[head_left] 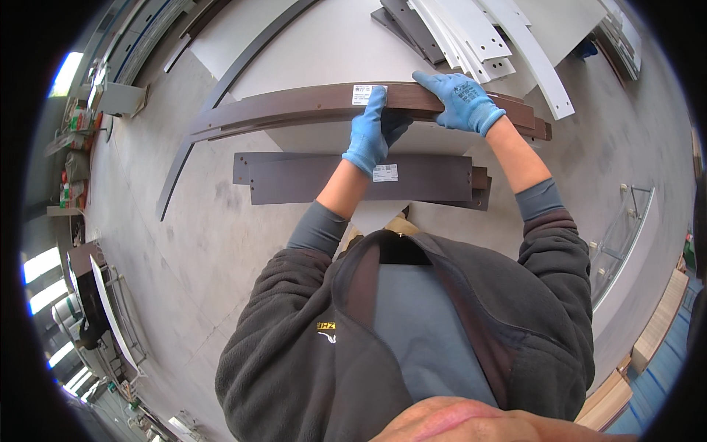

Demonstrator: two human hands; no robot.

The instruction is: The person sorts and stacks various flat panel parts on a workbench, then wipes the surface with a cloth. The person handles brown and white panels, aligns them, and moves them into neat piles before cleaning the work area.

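Note:
Both my hands wear blue gloves. They are on a stack of long brown wood-grain boards (294, 106) that lies crosswise in front of me. My left hand (372, 132) grips the stack's near edge, its thumb on top against a white label (362, 94) and its other fingers partly hidden below. Farther right, my right hand (462, 102) is wrapped over the top of the same boards, with fingers toward the far edge. The boards' right ends are staggered. Nearer to me lies a pile of dark grey panels (309, 180) with a white label (384, 173).
Several white strips (471, 40) and dark grey strips (416, 33) lie on the light worktop (309, 55) at the far side. A long dark strip (243, 70) crosses it at left. A wheeled rack (626, 243) stands at right, beside wooden boards (660, 320).

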